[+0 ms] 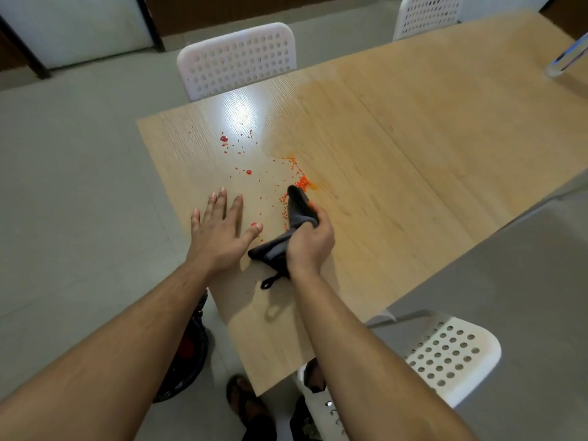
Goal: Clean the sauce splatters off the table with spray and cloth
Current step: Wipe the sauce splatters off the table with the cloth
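Red and orange sauce splatters point(248, 172) dot the near left part of the light wooden table point(397, 148). My right hand point(310, 241) grips a bunched dark grey cloth point(297, 208), and the cloth's front tip touches an orange smear point(304, 182). My left hand point(219, 230) lies flat on the table with fingers spread, just left of the cloth, its thumb beside a red drop. A spray bottle point(568, 57), partly cut off, stands at the far right edge of the table.
White perforated chairs stand at the far side point(237, 60), the far right point(428, 14) and the near right point(448, 354). A dark bag point(187, 351) sits on the floor beneath the table's near corner. My sandalled feet point(251, 405) show below the table edge.
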